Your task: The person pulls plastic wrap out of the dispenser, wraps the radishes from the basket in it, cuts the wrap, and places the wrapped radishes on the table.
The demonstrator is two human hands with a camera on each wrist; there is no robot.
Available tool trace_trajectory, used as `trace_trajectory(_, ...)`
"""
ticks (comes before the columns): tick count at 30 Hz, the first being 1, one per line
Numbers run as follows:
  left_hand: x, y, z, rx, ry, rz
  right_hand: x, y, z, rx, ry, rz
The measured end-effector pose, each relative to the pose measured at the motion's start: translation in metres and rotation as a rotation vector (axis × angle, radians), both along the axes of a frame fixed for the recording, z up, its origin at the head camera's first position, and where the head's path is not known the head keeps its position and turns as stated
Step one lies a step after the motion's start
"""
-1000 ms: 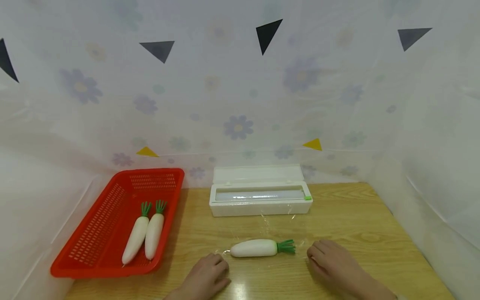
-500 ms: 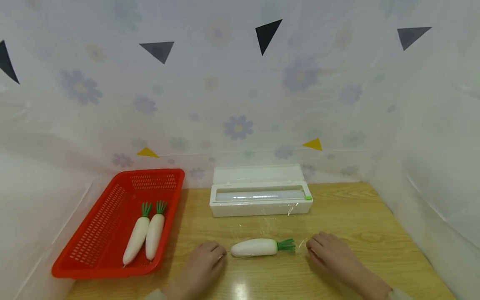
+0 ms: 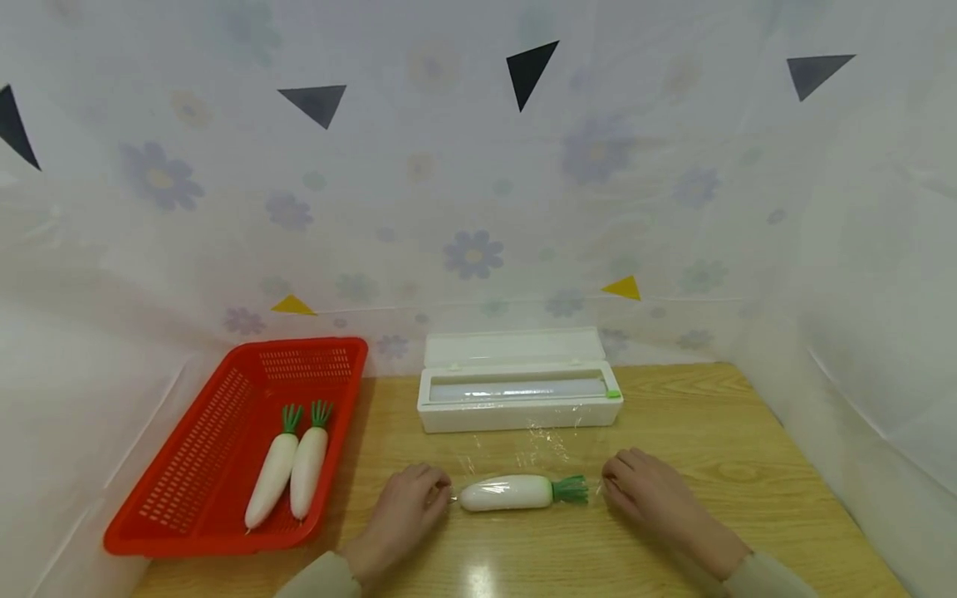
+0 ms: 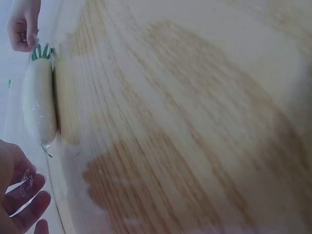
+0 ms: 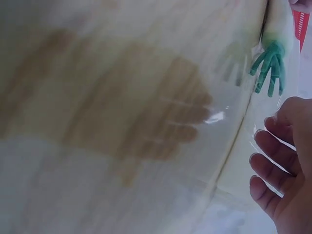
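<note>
A white, elongated radish with a bundle of green stalks (image 3: pixel 507 493) is laid on its side on a light-brown wood-grain table (image 3: pixel 718 432), between the two hands. Its tapered end is directed toward the left hand (image 3: pixel 407 502); its green stalks are directed toward the right hand (image 3: pixel 649 490). The radish itself is gripped by neither hand.

Clear, glossy plastic film (image 3: pixel 546 448) is spread between the radish and the box behind it, and is drawn over the radish, on which bright glints are seen. The outer edges of the film cannot be traced throughout.

At the left hand, a crumpled portion of the film is pinched between the thumb and the fingers, just beside the tapered end. At the right hand, film is pinched between the thumb and the index finger near the green stalks; the other fingers are bent and set slightly apart. Both wrists are covered by pale sleeves (image 3: pixel 325 577).

A long white rectangular box (image 3: pixel 516 418) is positioned behind the radish. Its hinged white lid (image 3: pixel 516 347) is raised, and a film roll (image 3: pixel 519 390) is contained inside. A small bright-green tab (image 3: pixel 613 394) is located at the right end of the box.

To the left, a second white radish (image 3: pixel 271 482) and a third white radish (image 3: pixel 309 473) are placed side by side in a red perforated plastic basket (image 3: pixel 209 545), stalks pointing away.
</note>
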State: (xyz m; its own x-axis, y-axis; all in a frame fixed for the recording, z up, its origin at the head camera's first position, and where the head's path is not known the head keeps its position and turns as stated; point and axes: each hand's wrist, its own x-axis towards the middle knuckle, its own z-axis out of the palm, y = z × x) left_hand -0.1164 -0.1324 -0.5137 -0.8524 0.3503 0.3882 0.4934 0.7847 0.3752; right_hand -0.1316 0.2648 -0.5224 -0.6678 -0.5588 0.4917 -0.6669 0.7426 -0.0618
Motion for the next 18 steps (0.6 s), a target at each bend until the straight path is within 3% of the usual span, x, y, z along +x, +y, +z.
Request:
trace_trajectory(5, -0.004, 0.0, -0.004, -0.034, -0.007, 0.026, -0.002, 0.003, -0.007, -0.035, -0.117, -0.065)
trace_trajectory(10, -0.006, -0.003, -0.006, -0.037, -0.018, 0.067, -0.002, 0.009, 0.001, -0.13, -0.304, -0.181)
trace_trajectory(12, -0.007, -0.003, -0.006, -0.018, -0.018, 0.09, -0.001, 0.01, 0.005, -0.158, -0.338, -0.215)
trace_trajectory(15, -0.005, 0.0, -0.004, 0.004, 0.008, 0.085, -0.001, 0.008, 0.009, -0.159, -0.263, -0.19)
trace_trajectory(18, -0.002, 0.008, -0.002, 0.001, 0.09, -0.002, -0.002, -0.001, 0.012, -0.127, -0.099, -0.031)
